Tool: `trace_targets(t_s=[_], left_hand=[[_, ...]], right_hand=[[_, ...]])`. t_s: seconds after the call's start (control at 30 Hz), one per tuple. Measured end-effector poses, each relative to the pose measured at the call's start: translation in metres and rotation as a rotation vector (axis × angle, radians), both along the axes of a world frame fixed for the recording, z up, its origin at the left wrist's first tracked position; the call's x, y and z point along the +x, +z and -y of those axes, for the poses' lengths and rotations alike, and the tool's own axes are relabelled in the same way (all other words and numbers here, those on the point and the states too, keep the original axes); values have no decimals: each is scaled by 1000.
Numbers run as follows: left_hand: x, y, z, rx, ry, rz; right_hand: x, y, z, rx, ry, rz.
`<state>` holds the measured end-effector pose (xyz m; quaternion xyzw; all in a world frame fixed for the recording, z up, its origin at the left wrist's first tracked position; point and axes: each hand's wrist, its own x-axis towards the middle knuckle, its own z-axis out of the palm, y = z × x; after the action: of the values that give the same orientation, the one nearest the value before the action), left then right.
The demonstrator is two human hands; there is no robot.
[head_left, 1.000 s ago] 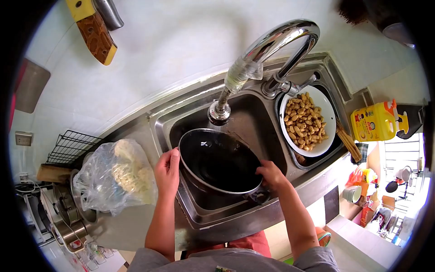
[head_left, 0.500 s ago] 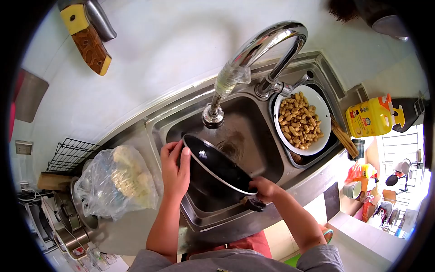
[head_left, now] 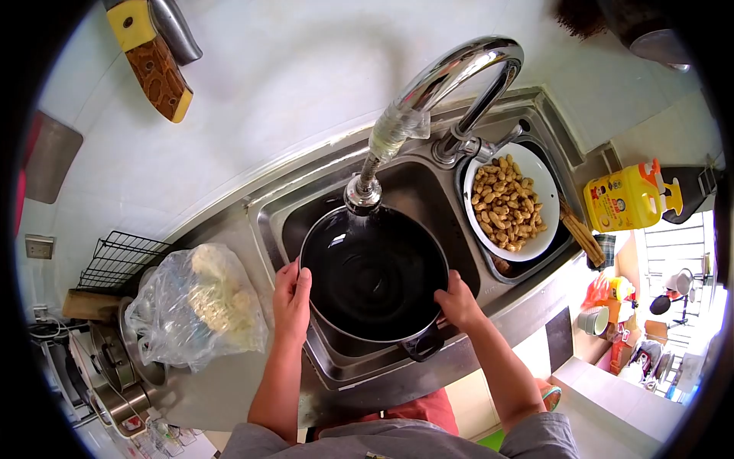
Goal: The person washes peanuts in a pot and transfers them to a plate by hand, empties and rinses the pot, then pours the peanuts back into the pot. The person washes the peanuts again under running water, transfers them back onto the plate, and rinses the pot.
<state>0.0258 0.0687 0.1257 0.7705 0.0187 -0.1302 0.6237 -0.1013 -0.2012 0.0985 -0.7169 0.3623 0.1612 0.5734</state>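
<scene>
A black pot with a pale rim and a dark side handle sits level over the sink basin, its inside facing up. My left hand grips its left side, thumb at the rim. On the other side my right hand is closed on the rim, just right of the handle. The chrome faucet's spray head hangs directly over the pot's far edge. Ring-like ripples show on the pot's bottom, as of water. Both hands' fingers under the pot are partly hidden.
A white bowl of peanuts in shells stands in the small right basin, with wooden chopsticks beside it. A yellow bottle is farther right. On the left counter lie a clear plastic bag of food and a black wire rack.
The pot has gone from tilted on its side to level, opening upward, under the spray head. My right hand has shifted from near the handle up along the rim.
</scene>
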Motion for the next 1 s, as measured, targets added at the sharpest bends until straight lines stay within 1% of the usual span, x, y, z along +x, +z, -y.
trace_targets(t_s=[0.03,0.1,0.13,0.2,0.27,0.3,0.33,0.37,0.4,0.43,0.47,0.5,0.53,0.6,0.67,0.7,0.73,0.77,0.8,0.83,0.87,0.93,0.97,1.0], left_hand=[[-2,-10,-4,-68,19,-68],[-5,-24,-7,-49,12,-102],[-6,-30,-8,-32,3,-134],[-6,-42,-9,2,3,-131],[-6,-49,-11,21,-23,-278],[-7,-55,-12,21,-23,-280],[-7,-61,-13,12,-42,-337],[-7,-65,-14,4,-62,-394],[-7,-61,-12,5,-64,-395],[-7,-55,-7,-47,-57,-412],[-6,-51,-3,-98,-51,-428],[-5,-51,-1,-98,-54,-428],[-5,-52,1,-106,-27,-395],[-5,-51,5,-115,1,-359],[-6,-46,11,-22,-4,-59],[-6,-40,13,-20,-3,-57],[-6,-28,15,43,-33,27],[-6,-19,17,105,-63,112],[-8,-13,18,108,-61,115],[-11,-8,19,69,-59,167],[-12,-3,19,28,-60,219],[-15,7,16,31,-48,247],[-16,10,13,33,-35,273],[-16,12,9,38,-36,271]], right_hand=[[2,9,-2,2,1,-2],[5,34,-3,-177,33,83],[4,38,-3,-177,34,83],[2,44,-1,-305,68,105],[1,51,-1,-316,55,90],[0,52,-1,-327,40,76],[-2,50,0,-327,40,75],[-6,45,0,-424,67,164],[-9,42,0,-521,94,255],[-9,41,0,-521,92,254],[-9,41,1,-529,76,316],[-8,40,2,-538,59,377],[-7,39,3,-538,57,377],[-2,36,6,-525,-26,258],[4,29,11,-496,-67,235],[6,24,13,-465,-107,208],[8,9,15,-463,-107,210],[10,-12,18,-442,-153,341],[14,-20,19,-419,-199,472],[20,-20,19,-355,-203,336],[25,-35,21,-353,-205,338],[44,-48,15,-264,-191,528],[42,-50,17,-228,-140,410],[46,-50,16,-273,-89,365]])
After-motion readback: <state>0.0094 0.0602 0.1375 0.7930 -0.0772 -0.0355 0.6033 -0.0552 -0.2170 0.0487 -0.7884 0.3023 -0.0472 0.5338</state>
